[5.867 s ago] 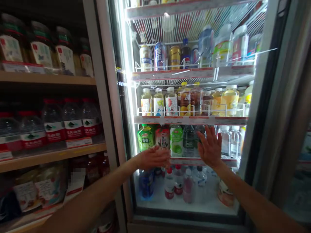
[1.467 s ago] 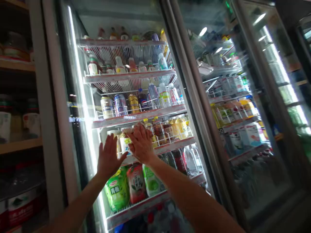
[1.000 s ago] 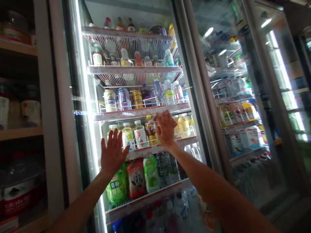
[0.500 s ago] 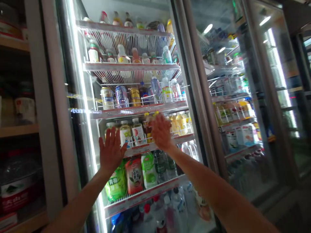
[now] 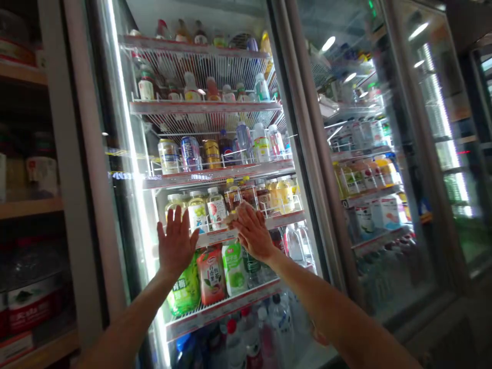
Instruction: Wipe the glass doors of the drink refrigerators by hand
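Observation:
My left hand (image 5: pixel 177 241) lies flat against the glass door of a lit drinks cooler, fingers spread and pointing up, with nothing in it. To its right, my right hand (image 5: pixel 253 233) presses a pale, crumpled cloth (image 5: pixel 243 206) to the same glass. The cloth is mostly hidden beneath the fingers. Behind the pane, a shelf of bottled drinks (image 5: pixel 217 207) stands at the height of both hands. Lower down sit a green pouch (image 5: pixel 183 289), a red pouch (image 5: pixel 211 277) and a green-and-white carton (image 5: pixel 234 269).
A metal door frame (image 5: pixel 303 128) borders the glass on the right, with another cooler door (image 5: pixel 369 205) beyond it. A bright light strip (image 5: pixel 128 128) runs down the left side. Dark shelves with jars (image 5: pixel 42 174) stand at far left. Cans (image 5: pixel 190 154) fill a higher cooler shelf.
My right hand has moved down and slightly left across the glass with the cloth, from in front of the yellow-capped bottles. My left hand has stayed nearly in place.

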Demonstrator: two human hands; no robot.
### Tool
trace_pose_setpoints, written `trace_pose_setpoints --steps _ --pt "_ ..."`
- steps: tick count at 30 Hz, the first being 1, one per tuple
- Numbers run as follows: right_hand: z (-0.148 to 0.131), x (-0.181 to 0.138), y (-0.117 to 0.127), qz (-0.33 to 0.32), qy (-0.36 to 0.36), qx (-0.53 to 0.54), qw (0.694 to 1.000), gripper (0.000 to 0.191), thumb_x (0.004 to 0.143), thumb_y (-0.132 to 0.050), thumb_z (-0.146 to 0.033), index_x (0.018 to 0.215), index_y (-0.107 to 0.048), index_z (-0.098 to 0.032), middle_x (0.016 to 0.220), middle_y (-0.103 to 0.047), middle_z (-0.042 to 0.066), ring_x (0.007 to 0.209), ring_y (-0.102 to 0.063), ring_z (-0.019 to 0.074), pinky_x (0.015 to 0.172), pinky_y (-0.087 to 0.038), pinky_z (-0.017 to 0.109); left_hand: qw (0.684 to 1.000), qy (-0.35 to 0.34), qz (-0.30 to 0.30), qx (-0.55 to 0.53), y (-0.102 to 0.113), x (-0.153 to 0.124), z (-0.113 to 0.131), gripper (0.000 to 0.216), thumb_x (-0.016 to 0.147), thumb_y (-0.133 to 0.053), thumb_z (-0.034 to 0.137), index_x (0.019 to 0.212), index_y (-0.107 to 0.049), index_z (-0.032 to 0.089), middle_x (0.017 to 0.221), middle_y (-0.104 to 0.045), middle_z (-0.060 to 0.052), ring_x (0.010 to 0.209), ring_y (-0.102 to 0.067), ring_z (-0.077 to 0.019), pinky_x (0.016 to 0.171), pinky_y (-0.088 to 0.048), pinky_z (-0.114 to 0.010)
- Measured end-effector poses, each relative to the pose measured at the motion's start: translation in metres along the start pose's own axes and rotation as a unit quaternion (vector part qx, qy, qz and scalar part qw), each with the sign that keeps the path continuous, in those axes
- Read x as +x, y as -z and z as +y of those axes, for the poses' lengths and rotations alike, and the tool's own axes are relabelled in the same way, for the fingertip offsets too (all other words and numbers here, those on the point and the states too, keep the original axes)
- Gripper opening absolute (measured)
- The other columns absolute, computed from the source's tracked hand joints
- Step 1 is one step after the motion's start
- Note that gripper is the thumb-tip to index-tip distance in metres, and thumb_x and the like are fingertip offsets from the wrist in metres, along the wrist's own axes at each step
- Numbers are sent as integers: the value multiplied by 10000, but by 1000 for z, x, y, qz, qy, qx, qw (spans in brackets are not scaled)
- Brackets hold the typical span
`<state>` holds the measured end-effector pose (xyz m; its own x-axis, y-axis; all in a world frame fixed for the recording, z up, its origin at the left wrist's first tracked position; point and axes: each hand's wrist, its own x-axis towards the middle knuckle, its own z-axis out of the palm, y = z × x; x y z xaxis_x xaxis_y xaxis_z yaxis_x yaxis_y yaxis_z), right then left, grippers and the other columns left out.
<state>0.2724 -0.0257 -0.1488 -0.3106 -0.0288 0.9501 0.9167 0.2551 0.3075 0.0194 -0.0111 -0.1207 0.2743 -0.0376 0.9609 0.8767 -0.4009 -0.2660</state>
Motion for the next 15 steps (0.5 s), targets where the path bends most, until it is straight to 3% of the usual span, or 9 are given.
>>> trace_pose_setpoints --steps 2,4,6,8,12,14,15 --pt "13 -14 9 -13 5 -2 1000 374 860 -434 -262 1225 -518 -271 1461 -325 52 1402 -120 233 1072 -240 481 999 -33 -10 3 0 -12 5 626 915 -358 356 1438 -31 245 1503 -163 -98 1390 -131 -246 1108 -122 -512" --pt "46 -27 21 36 -105 -29 993 374 871 -398 -242 1223 -522 -219 1460 -314 101 1392 -163 239 1053 -267 491 997 -73 -25 4 -3 -27 12 636 908 -382 355 1439 -45 258 1499 -185 -88 1390 -126 -243 1111 -118 -510" --pt "70 -31 28 108 -230 -50 966 384 880 -346 -223 1216 -522 -165 1467 -277 145 1381 -193 255 1041 -275 521 995 -90 -30 5 -7 -39 18 663 893 -421 357 1439 -58 258 1492 -205 -90 1391 -111 -253 1112 -100 -523" --pt "65 -26 24 151 -270 -39 950 379 883 -329 -230 1196 -531 -159 1470 -264 146 1377 -200 255 1043 -269 535 996 -84 -25 8 -10 -44 21 689 879 -455 353 1439 -66 258 1489 -209 -96 1391 -104 -263 1111 -87 -536" --pt "1 -13 5 72 -95 63 991 272 864 -440 -293 1060 -601 -196 1421 -379 102 1375 -218 227 1068 -265 484 997 -80 -24 6 -9 -42 21 689 876 -459 350 1440 -74 260 1487 -214 -93 1393 -105 -253 1114 -88 -527" --pt "-7 -14 6 44 -40 93 994 217 858 -470 -286 981 -622 -193 1390 -426 103 1369 -245 221 1069 -278 461 996 -85 -22 10 -7 -41 21 677 882 -446 348 1440 -75 254 1489 -211 -92 1395 -95 -245 1115 -94 -518" --pt "2 -17 10 50 -50 97 993 215 864 -462 -275 986 -616 -188 1383 -434 112 1361 -266 217 1061 -298 451 996 -88 -22 13 -7 -40 21 674 884 -442 351 1440 -75 249 1490 -207 -94 1395 -91 -243 1115 -97 -516"
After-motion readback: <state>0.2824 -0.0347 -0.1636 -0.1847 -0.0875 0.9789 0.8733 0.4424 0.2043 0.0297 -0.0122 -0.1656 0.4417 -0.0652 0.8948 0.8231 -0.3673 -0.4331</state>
